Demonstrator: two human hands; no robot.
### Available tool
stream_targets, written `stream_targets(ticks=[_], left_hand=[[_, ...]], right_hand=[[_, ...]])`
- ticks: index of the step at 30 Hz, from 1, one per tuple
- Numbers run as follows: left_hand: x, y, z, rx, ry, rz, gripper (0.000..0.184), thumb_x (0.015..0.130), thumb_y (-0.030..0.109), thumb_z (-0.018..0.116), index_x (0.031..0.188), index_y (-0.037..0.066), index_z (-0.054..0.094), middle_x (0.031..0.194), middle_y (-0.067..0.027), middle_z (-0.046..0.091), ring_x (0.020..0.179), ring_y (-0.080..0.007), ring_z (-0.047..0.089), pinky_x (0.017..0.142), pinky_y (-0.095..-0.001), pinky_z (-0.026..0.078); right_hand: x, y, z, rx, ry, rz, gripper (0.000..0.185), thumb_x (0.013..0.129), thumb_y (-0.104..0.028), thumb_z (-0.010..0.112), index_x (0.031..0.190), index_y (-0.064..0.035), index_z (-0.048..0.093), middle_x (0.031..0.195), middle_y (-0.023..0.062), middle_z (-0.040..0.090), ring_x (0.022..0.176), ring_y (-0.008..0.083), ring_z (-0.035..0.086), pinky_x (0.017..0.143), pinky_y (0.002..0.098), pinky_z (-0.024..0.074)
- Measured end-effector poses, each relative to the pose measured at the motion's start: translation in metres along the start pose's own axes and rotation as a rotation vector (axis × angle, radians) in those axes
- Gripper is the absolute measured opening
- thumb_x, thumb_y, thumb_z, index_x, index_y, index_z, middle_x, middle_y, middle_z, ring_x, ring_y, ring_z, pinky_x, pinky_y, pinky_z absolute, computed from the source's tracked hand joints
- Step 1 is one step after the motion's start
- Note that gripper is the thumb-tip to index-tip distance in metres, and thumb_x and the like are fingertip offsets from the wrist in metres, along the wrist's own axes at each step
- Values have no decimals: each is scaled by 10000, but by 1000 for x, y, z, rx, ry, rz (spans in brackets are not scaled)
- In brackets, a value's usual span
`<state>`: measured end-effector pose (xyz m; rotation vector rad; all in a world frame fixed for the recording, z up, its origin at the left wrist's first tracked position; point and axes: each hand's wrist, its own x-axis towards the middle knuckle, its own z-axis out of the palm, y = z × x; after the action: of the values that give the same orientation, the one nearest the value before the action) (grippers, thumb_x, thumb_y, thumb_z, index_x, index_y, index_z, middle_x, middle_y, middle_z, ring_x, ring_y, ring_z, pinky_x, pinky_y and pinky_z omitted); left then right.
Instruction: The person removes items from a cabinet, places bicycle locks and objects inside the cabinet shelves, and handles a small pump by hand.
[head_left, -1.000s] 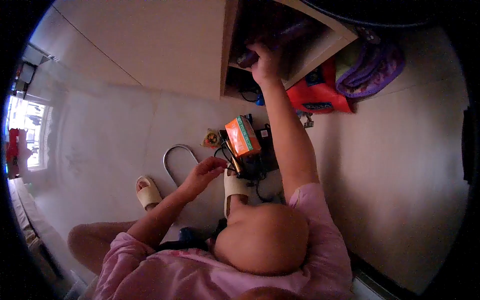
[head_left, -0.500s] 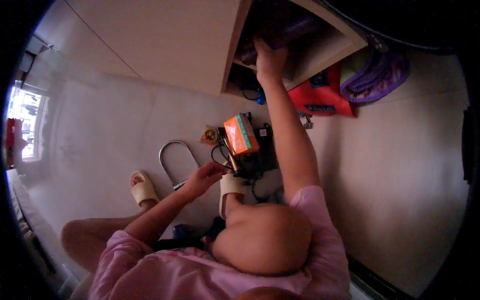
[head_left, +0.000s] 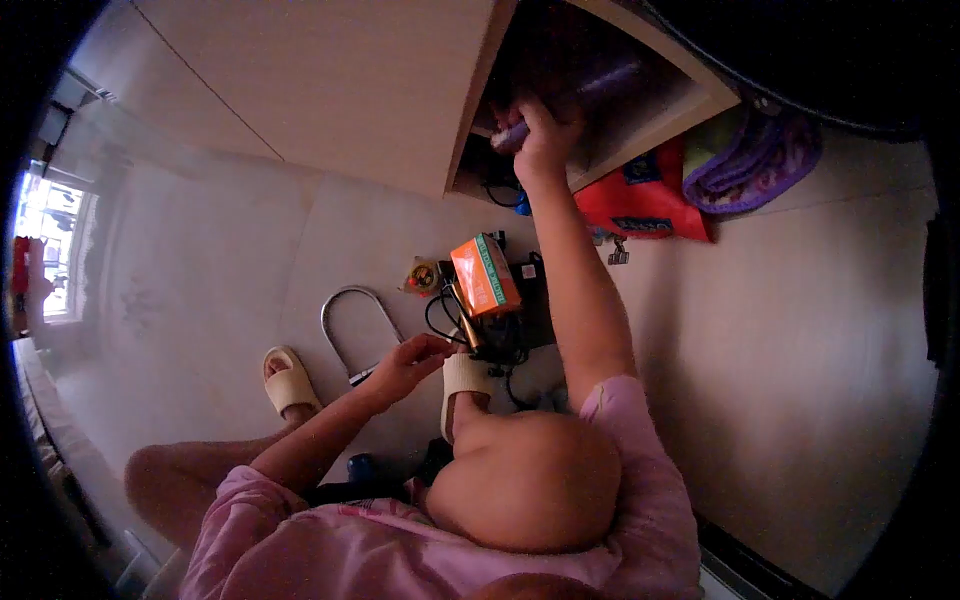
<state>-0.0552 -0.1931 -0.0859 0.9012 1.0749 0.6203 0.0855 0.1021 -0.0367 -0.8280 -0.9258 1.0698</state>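
Note:
My right hand (head_left: 541,140) reaches into an open wooden cabinet (head_left: 660,130), its fingers wrapped round the near end of a purple item (head_left: 511,137); the rest of that item fades into the dark. Low on the left, my left hand (head_left: 408,366) has its fingers drawn together beside black cables (head_left: 440,318), just above a slippered foot; whatever it may pinch is too small to make out. An orange box (head_left: 485,275) rests on top of the cables and dark items, with a gold cylinder (head_left: 467,325) at its lower left.
A U-shaped metal lock (head_left: 337,303) lies on the floor left of the cables. A small round packet (head_left: 422,276) is beside the box. Right of the cabinet are a red bag (head_left: 655,210) and a rolled purple cloth (head_left: 760,165). Cream slippers (head_left: 290,388) are on both feet.
Inside the cabinet, my right hand has shifted slightly down and the end of the purple item shows more clearly beside it. My left hand stays near the cables.

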Motion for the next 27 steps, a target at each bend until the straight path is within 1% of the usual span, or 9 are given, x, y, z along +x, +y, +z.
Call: stream_targets(ticks=[4, 7, 11, 14, 17, 21, 24, 26, 27], left_hand=[[6, 10, -9, 145, 53, 24, 234, 860, 158, 518, 1051, 21, 509, 994, -56, 562, 947, -129, 503, 846, -283, 398], [15, 31, -21, -105, 156, -17, 307, 856, 195, 534, 1111, 32, 488, 1055, -48, 540, 1007, -121, 471, 852, -281, 388], [37, 86, -35, -253, 200, 299, 501, 870, 434, 422, 1212, 69, 394, 1139, -74, 500, 1095, -205, 427, 913, -367, 329], [43, 135, -31, -737, 121, 485, 590, 847, 494, 420, 1226, 44, 368, 1010, -76, 537, 972, -205, 495, 853, -368, 373], [22, 148, -48, -683, -213, 570, 622, 826, 539, 403, 1192, 36, 393, 814, -59, 527, 743, -183, 514, 764, -358, 405], [1, 153, -44, -465, 150, 589, 508, 873, 479, 362, 1085, 25, 441, 646, -9, 445, 568, -140, 423, 677, -319, 403], [-2, 184, -11, -354, 205, 612, 434, 901, 399, 370, 1075, 9, 444, 692, -17, 490, 635, -126, 462, 696, -302, 403], [3, 204, -2, -54, 162, 601, 347, 918, 294, 366, 1090, -2, 429, 767, -30, 498, 756, -115, 491, 756, -288, 409], [11, 211, 2, 91, 138, 580, 306, 927, 241, 364, 1097, -7, 421, 804, -36, 502, 816, -109, 505, 785, -281, 412]], right_hand=[[-54, -46, 7, 235, -171, 68, 194, 720, -9, 573, 751, -100, 404, 572, 38, 451, 489, 156, 467, 525, 329, 444], [-108, -65, -14, 138, -257, 86, 199, 739, -25, 590, 727, -125, 418, 570, 40, 476, 465, 162, 483, 500, 320, 451], [-155, -79, -76, 218, -579, 56, 200, 698, -14, 591, 728, -102, 414, 563, 52, 489, 459, 168, 497, 488, 326, 466], [-152, -104, -80, 533, -758, 259, 207, 665, -6, 584, 733, -93, 408, 535, 60, 479, 433, 180, 500, 466, 327, 463], [-125, -95, -74, 747, -915, 422, 241, 729, -134, 553, 924, -52, 438, 675, 84, 537, 540, 197, 548, 541, 314, 476], [-67, -87, -39, 157, -631, 388, 252, 713, -149, 579, 894, -48, 435, 568, 50, 492, 408, 164, 472, 439, 285, 427], [-42, -81, -15, -90, -403, 389, 258, 714, -142, 593, 903, -47, 445, 582, 49, 499, 441, 157, 485, 466, 279, 424], [-26, -69, -9, -156, -233, 334, 258, 709, -132, 600, 903, -46, 453, 585, 45, 503, 449, 162, 490, 482, 277, 424], [-12, -65, -12, -182, -235, 339, 326, 704, -118, 604, 984, -23, 467, 696, 60, 541, 568, 173, 523, 579, 280, 439]])
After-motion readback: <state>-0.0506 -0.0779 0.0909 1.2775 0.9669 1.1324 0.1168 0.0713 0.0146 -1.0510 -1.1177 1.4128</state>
